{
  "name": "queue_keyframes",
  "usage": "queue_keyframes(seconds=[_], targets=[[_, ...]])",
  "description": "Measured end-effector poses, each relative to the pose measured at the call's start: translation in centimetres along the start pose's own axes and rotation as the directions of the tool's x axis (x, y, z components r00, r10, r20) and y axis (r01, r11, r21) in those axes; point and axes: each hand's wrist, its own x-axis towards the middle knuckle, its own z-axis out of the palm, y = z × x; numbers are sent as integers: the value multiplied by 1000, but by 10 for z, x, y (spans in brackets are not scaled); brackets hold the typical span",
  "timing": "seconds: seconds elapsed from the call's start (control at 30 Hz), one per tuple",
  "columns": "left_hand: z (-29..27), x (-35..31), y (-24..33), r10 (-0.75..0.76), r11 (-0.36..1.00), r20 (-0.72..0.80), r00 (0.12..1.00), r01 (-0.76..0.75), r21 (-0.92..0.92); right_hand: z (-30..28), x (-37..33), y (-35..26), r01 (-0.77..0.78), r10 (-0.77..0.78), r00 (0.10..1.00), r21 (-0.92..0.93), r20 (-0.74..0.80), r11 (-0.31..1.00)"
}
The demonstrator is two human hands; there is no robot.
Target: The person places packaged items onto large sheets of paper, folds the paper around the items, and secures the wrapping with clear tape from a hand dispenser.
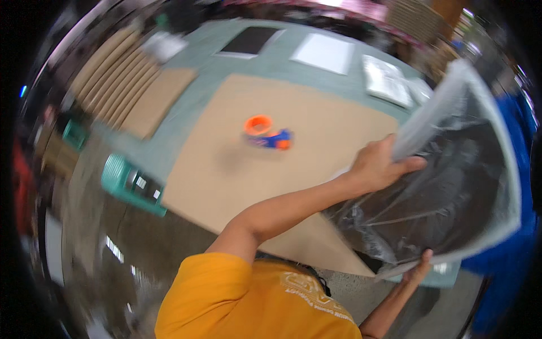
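A large dark flat panel (451, 181), wrapped in clear plastic with whitish padded-looking edges, stands tilted on the right side. My left hand (384, 165) grips its upper left edge, thumb over the plastic and fingers behind. Low on the same panel, my right hand (419, 268) holds the bottom edge; part of its fingers is hidden. Beneath lies a broad brown cardboard sheet (226, 169) on the table. An orange and blue tape dispenser (268, 134) rests on the sheet, apart from both hands and blurred.
The greenish table (200, 51) carries a dark sheet (252, 40), a white sheet (323, 53) and plastic-wrapped white packs (386, 79) along its far side. Folded brown cardboard pieces (121, 79) stand at the left. A green stool (132, 183) is beside the table's left edge.
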Motion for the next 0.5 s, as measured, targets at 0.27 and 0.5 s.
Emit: queue_keyframes(seconds=[0.27, 0.5], targets=[[-126, -84, -37, -79, 988, -200, 977, 104, 118, 150, 12, -55, 481, -497, 868, -223, -20, 848], [-217, -73, -161, -142, 908, 37, 989, 115, 402, 212, -19, -40, 464, -489, 872, -361, 23, 809]])
